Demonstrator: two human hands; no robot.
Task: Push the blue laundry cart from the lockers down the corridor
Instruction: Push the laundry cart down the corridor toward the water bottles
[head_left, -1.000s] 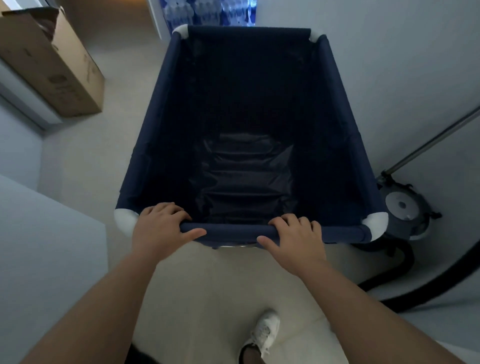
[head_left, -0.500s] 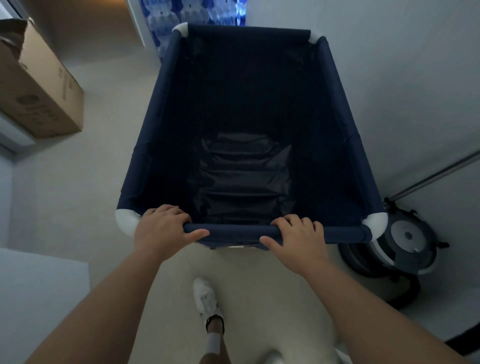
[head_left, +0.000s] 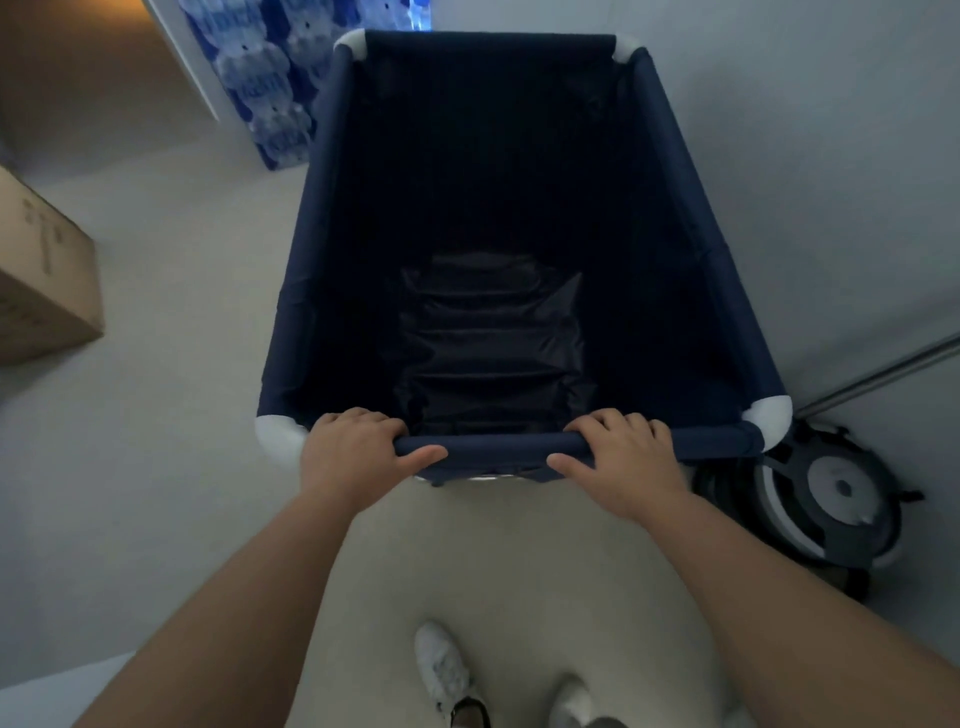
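The blue laundry cart (head_left: 322, 218) fills the middle of the head view: dark navy fabric walls, white corner caps, nothing inside but a creased dark liner at the bottom. My left hand (head_left: 353, 454) grips the near top rail close to its left corner, thumb under the bar. My right hand (head_left: 621, 462) grips the same rail right of centre. Both arms reach forward from the bottom of the frame. The cart's wheels are hidden beneath it.
A cardboard box (head_left: 44, 291) stands on the floor at the left. Stacked shrink-wrapped water bottles (head_left: 265, 78) sit ahead left of the cart's far corner. A grey canister vacuum (head_left: 826, 499) with a metal wand rests against the right wall. My white shoes (head_left: 444, 670) show below.
The cart and I have moved forward along the floor: the box slid back to the left edge, the vacuum came alongside the cart's near right corner, the bottle packs came closer. Both hands kept their grip.
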